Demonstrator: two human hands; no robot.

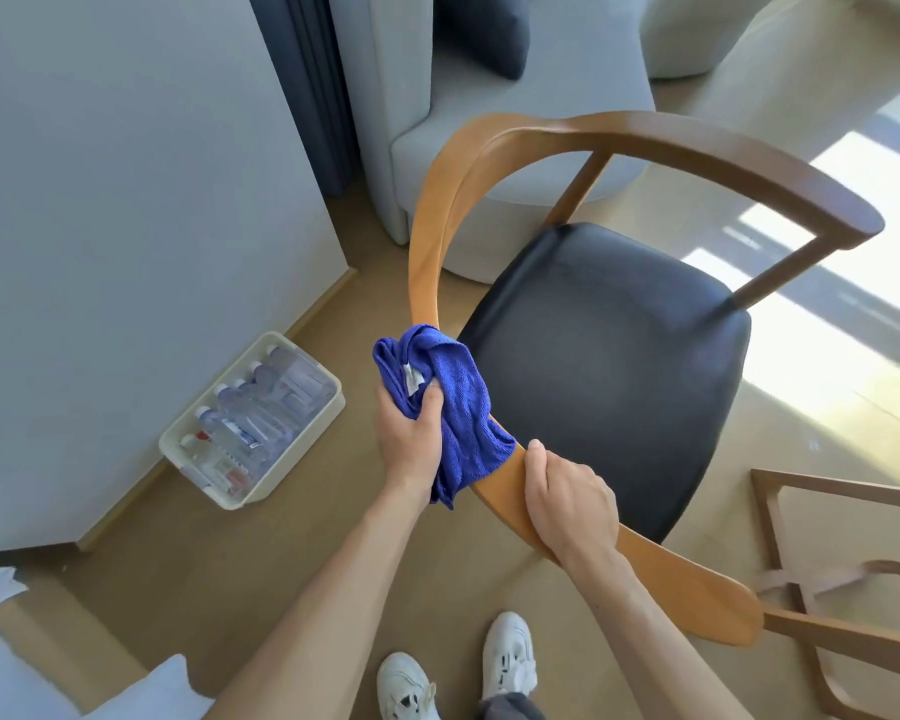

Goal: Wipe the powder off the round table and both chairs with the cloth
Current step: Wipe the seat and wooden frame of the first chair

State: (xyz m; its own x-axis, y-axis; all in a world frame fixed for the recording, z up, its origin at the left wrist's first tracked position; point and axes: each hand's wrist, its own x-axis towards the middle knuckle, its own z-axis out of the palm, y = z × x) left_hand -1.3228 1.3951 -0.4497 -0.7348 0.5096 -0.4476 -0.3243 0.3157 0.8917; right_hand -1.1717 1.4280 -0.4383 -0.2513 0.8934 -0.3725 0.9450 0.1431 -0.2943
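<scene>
No text, brand, number or sign can be read. Labels are seen on the water bottles (261, 413) in the white bin (328, 415), but their print is too blurred.

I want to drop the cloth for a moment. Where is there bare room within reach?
The black padded chair seat is bare, bordered by the curved wooden backrest rail. Bare floor lies between the white bin of water bottles and the white shoes. The rail is crowded: the left hand grips the blue cloth, and the right hand holds the rail.
</scene>
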